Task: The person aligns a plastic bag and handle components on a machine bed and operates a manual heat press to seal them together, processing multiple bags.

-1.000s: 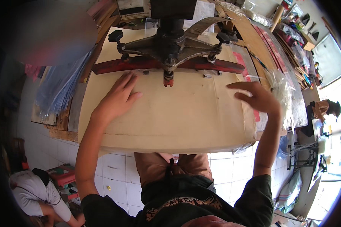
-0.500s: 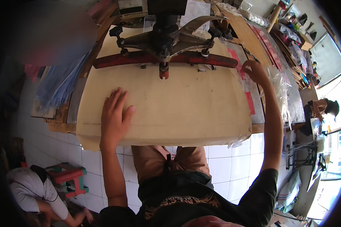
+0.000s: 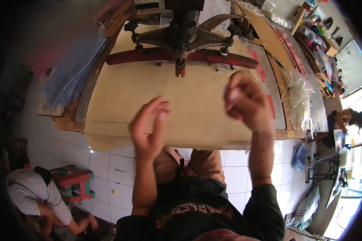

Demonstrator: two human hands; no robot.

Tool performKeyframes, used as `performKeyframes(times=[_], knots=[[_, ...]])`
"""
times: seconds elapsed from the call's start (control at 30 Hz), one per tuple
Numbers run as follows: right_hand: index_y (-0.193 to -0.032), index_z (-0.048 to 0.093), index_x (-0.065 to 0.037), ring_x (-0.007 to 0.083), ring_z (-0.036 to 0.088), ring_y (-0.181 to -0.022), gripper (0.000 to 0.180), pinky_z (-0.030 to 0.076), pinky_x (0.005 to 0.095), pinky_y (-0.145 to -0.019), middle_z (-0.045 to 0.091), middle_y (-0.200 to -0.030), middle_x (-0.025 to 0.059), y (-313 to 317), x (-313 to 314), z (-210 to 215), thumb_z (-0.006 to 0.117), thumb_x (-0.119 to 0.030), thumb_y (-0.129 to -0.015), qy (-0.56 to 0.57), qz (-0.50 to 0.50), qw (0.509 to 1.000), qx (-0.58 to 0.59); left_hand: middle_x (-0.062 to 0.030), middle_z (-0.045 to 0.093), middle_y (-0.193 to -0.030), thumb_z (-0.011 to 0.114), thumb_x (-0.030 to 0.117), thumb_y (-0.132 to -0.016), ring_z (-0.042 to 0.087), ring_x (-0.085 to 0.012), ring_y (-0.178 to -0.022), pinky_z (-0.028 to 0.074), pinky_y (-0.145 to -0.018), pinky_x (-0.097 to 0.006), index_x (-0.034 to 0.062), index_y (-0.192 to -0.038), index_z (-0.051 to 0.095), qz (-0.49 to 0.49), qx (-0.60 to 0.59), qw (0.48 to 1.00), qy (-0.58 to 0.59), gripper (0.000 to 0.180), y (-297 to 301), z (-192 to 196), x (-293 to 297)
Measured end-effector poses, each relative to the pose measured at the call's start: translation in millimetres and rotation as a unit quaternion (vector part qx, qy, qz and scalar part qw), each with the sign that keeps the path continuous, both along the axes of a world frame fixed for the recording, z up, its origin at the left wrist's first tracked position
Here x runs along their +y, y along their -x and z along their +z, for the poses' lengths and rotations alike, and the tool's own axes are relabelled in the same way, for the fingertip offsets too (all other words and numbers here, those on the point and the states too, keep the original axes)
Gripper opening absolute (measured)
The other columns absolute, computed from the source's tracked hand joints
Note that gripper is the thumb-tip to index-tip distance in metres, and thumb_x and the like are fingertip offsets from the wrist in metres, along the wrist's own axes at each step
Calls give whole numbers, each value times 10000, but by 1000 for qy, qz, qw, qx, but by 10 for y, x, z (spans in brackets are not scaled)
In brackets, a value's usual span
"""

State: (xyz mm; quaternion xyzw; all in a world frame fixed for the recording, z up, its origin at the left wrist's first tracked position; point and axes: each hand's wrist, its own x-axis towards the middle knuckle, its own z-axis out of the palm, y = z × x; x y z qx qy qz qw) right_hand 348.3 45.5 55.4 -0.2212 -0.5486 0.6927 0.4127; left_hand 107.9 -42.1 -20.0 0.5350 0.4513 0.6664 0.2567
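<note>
White tiles (image 3: 122,170) floored the workroom, and a wood-edged table (image 3: 70,125) stood under a dark press (image 3: 184,31). Sheet (image 3: 197,90): tan, lying on the table below the press, its near edge hanging over the table front. A red bar (image 3: 149,55) crossed above the sheet's far part; a small grey piece (image 3: 220,70) lay just in front of it. Left hand (image 3: 144,130): above the sheet's near part, fingers loosely bent, thumb well apart from them, nothing seen between. Right hand (image 3: 249,104): over the sheet's right side, blurred, fingers folded inward; whether they held anything could not be told. Contact with the sheet: unclear for either hand. Clear plastic (image 3: 74,70) lay at left, white strips (image 3: 299,98) at right. Lower left: a co-worker (image 3: 40,197) bent low beside a red-green stool (image 3: 74,182).
</note>
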Motion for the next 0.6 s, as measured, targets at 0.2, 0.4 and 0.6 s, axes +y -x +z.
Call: performKeyframes(times=[0.2, 0.4, 0.6], knots=[[-966, 474, -77, 97, 501, -417, 195, 374, 225, -371, 674, -732, 122, 615, -488, -487, 663, -33, -968, 238, 142, 944, 180, -160, 622, -1233, 658, 63, -949, 630, -235, -1118, 502, -954, -339, -9, -1210, 685, -120, -26, 990, -65, 273, -252, -8, -156], [-963, 517, -63, 78, 506, -446, 160, 383, 225, -386, 667, -743, 109, 725, -642, -695, 676, -51, -963, 288, 187, 910, 233, -162, 637, -1190, 667, 3, -930, 643, -219, -1055, 526, -909, -357, 3, -1094, 715, -139, -81, 980, -118, 171, -146, -193, -250], [-1176, 661, 25, 67, 614, -632, 231, 481, 217, -516, 692, -808, 74, 504, -787, -555, 668, -13, -948, -19, 46, 993, -109, -156, 694, -1003, 631, 12, -945, 672, -222, -913, 542, -851, -385, -18, -1049, 636, 5, -233, 967, -105, 109, -80, -182, -284]])
